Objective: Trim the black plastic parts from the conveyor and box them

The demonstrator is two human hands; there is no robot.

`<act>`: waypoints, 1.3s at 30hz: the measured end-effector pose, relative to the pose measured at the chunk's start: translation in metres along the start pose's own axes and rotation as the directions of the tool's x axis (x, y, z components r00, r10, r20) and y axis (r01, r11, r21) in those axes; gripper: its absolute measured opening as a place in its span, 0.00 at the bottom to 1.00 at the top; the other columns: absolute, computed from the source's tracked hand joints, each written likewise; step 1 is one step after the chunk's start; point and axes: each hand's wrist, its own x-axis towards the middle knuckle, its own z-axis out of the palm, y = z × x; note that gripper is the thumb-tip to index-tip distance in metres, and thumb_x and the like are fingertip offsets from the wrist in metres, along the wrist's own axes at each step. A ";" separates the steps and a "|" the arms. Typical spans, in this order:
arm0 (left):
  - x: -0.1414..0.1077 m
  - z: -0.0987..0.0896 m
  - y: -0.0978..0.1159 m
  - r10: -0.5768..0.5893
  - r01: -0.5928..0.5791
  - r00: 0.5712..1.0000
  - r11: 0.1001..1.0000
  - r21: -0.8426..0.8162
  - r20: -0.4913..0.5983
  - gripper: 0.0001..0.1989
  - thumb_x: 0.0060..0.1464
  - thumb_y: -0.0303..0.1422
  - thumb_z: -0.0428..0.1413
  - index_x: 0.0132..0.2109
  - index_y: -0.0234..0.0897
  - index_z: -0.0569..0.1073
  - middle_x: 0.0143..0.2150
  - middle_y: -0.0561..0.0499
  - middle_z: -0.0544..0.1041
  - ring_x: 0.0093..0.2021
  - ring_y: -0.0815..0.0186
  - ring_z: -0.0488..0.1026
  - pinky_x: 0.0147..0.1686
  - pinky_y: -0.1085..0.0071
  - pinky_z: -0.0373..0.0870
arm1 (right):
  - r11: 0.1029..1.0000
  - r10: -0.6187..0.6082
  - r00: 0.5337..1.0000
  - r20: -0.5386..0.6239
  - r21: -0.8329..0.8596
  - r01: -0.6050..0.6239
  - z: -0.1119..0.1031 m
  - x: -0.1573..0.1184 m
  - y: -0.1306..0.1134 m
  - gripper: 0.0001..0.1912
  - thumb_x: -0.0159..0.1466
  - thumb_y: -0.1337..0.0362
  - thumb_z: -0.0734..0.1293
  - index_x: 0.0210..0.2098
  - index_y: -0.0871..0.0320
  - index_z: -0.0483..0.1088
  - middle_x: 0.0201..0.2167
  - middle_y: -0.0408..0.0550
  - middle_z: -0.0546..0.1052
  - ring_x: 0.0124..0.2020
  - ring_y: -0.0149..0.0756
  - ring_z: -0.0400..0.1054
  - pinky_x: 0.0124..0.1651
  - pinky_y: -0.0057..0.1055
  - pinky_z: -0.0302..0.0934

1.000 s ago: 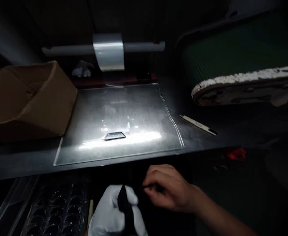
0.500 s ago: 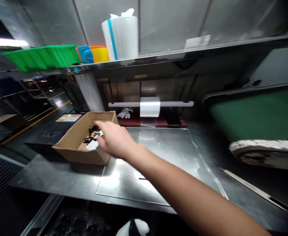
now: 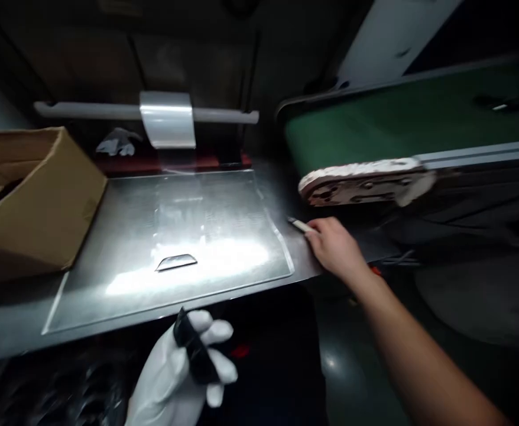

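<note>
My left hand [image 3: 184, 370], in a white glove, is below the table's front edge and grips a small black part [image 3: 192, 349]. My bare right hand [image 3: 336, 245] rests on the metal table at the right, with its fingers on a thin white knife-like tool [image 3: 299, 225] whose tip sticks out to the left. A clear plastic sheet [image 3: 224, 201] lies on the table, with a small clear curved piece [image 3: 176, 262] on it. Whether the right hand has closed on the tool is not clear.
An open cardboard box [image 3: 33, 195] stands at the left. A roll of clear film [image 3: 167, 118] hangs on a white bar at the back, with a glove [image 3: 116, 142] beside it. A green conveyor belt [image 3: 401, 124] with a worn white end [image 3: 357, 177] is at the right.
My right hand has come out of the cardboard box and swung right onto the white tool. The view has tilted down. My left hand still holds the black part.
</note>
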 end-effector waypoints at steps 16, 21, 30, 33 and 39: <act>-0.012 0.012 0.008 0.173 -0.147 0.936 0.983 0.105 -0.306 0.13 0.66 0.36 0.63 0.55 0.45 0.80 0.44 0.48 0.88 0.45 0.62 0.84 0.47 0.70 0.81 | 0.673 -0.725 0.554 0.410 0.595 0.440 -0.031 -0.069 -0.139 0.18 0.74 0.65 0.67 0.62 0.46 0.74 0.45 0.43 0.83 0.38 0.31 0.77 0.38 0.27 0.69; -0.016 0.009 0.012 0.201 -0.155 0.909 0.976 0.151 -0.366 0.15 0.64 0.40 0.65 0.55 0.42 0.80 0.43 0.47 0.88 0.44 0.60 0.85 0.49 0.66 0.82 | 0.674 -0.728 0.557 0.399 0.564 0.478 -0.027 -0.069 -0.147 0.17 0.73 0.63 0.68 0.60 0.47 0.76 0.38 0.42 0.83 0.32 0.31 0.75 0.34 0.28 0.67; -0.012 0.010 0.013 0.206 -0.155 0.914 0.973 0.170 -0.350 0.15 0.63 0.38 0.65 0.55 0.42 0.81 0.43 0.46 0.87 0.45 0.58 0.85 0.50 0.64 0.81 | 0.731 -0.680 0.554 0.480 0.494 0.470 -0.033 -0.070 -0.148 0.14 0.71 0.62 0.68 0.56 0.47 0.76 0.38 0.39 0.82 0.33 0.32 0.74 0.33 0.29 0.65; -0.011 0.013 0.015 0.177 -0.135 0.915 0.981 0.138 -0.362 0.14 0.62 0.38 0.66 0.53 0.43 0.81 0.42 0.48 0.88 0.45 0.59 0.85 0.51 0.65 0.81 | 0.725 -0.688 0.536 0.489 0.507 0.467 -0.032 -0.069 -0.147 0.13 0.71 0.62 0.68 0.54 0.48 0.77 0.35 0.39 0.81 0.29 0.30 0.72 0.33 0.29 0.63; -0.009 0.013 0.021 0.057 -0.014 0.922 0.993 0.116 -0.383 0.26 0.58 0.40 0.69 0.62 0.46 0.77 0.51 0.45 0.86 0.55 0.47 0.82 0.54 0.55 0.81 | 0.712 -0.702 0.530 0.477 0.508 0.486 -0.026 -0.067 -0.148 0.14 0.69 0.69 0.69 0.51 0.50 0.79 0.33 0.41 0.81 0.29 0.31 0.71 0.32 0.29 0.63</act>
